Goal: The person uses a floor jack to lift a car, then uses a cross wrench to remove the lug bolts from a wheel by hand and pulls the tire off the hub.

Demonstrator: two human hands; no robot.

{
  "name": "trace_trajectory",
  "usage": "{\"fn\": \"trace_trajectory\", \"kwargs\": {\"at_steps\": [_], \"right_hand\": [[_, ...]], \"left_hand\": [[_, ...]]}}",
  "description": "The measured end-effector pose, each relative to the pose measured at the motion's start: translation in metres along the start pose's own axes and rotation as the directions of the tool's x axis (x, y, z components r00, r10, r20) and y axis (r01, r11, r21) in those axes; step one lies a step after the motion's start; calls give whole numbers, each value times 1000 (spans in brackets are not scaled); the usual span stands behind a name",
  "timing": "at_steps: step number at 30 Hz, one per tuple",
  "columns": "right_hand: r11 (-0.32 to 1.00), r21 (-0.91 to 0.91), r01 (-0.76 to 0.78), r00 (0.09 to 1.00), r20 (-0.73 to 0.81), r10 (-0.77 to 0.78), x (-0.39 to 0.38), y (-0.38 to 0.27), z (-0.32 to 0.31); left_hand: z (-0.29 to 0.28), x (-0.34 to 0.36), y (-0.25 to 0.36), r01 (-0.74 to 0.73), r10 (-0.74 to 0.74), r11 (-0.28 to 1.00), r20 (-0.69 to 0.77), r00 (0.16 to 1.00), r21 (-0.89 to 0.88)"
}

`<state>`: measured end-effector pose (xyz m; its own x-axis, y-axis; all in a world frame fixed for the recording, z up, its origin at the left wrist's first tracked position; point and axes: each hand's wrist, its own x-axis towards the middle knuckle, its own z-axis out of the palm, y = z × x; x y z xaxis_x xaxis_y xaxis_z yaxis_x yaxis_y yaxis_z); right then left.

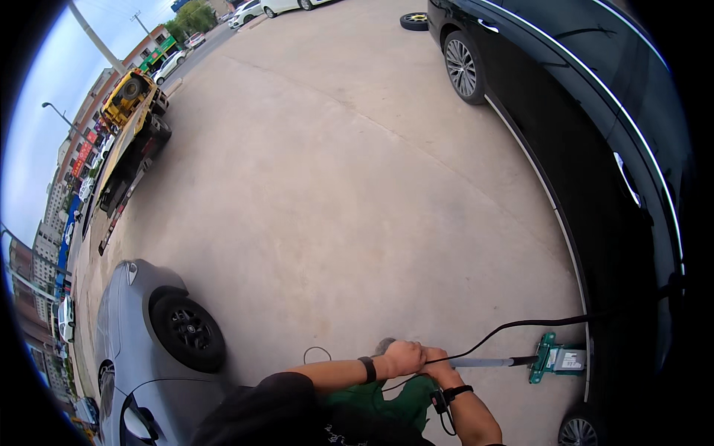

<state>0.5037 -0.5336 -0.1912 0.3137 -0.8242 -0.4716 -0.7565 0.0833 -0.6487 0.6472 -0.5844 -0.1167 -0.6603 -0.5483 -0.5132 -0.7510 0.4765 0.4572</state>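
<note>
Both my hands are at the lower middle, close together on a long grey pole handle (480, 362). My left hand (401, 358) is closed round its near end, and my right hand (435, 366) grips it just beside the left. The pole runs right to a green floor jack (548, 358), which sits low at the sill of the black car (565, 163); whether it touches the car I cannot tell. A black cable (515, 323) passes over the pole toward that car. My green-clad legs show below my hands.
A grey car (130, 327) stands close on my left. A yellow flatbed truck (123, 156) with a load is at the upper left. A loose tyre (413, 21) lies by the black car's far end. White cars (249, 13) and buildings line the background.
</note>
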Motion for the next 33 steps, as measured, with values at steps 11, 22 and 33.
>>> {"fn": "trace_trajectory", "kwargs": {"at_steps": [11,22,33], "right_hand": [[996,15,-87,896,-436,85,-166,101,-98],[996,-55,64,997,-29,-66,64,7,45],[989,126,-79,816,-562,137,-207,83,-80]], "left_hand": [[-38,15,198,-591,708,682,-187,681,432],[19,9,-74,-124,131,990,-104,986,75],[-66,16,265,-552,616,782,-230,754,288]]}}
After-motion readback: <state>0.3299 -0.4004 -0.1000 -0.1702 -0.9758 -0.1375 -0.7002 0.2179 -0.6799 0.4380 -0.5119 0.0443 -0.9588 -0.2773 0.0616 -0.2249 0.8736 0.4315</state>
